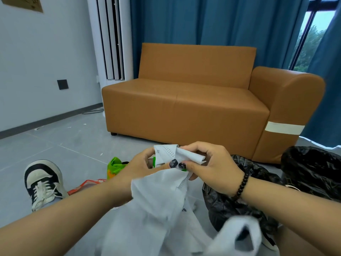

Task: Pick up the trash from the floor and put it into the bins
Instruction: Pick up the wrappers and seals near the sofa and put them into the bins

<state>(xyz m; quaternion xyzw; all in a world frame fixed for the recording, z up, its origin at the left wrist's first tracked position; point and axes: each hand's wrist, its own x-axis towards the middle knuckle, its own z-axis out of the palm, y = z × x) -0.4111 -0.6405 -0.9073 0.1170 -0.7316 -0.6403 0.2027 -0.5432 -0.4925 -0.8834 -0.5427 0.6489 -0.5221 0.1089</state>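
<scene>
White cloth (158, 206) hangs nearest the camera. Above it, the left hand (142, 167) and right hand (208, 163) meet over the floor (77, 150), their fingers (186, 148) curled and pinching a crumpled paper receipt (171, 152) between them. Just right stand two bins lined with black bags (230, 206) (313, 172). Left, a green wrapper (115, 166), an orange wrapper (86, 185) and a sneaker (43, 183) lie on the floor. Beyond sits a tan sofa (193, 100).

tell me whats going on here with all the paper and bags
A person crouched on the floor holds a crumpled white receipt paper in both hands, left hand and right hand. Two bins with black liners stand just to the right. A green wrapper and an orange wrapper lie on the floor.
</scene>
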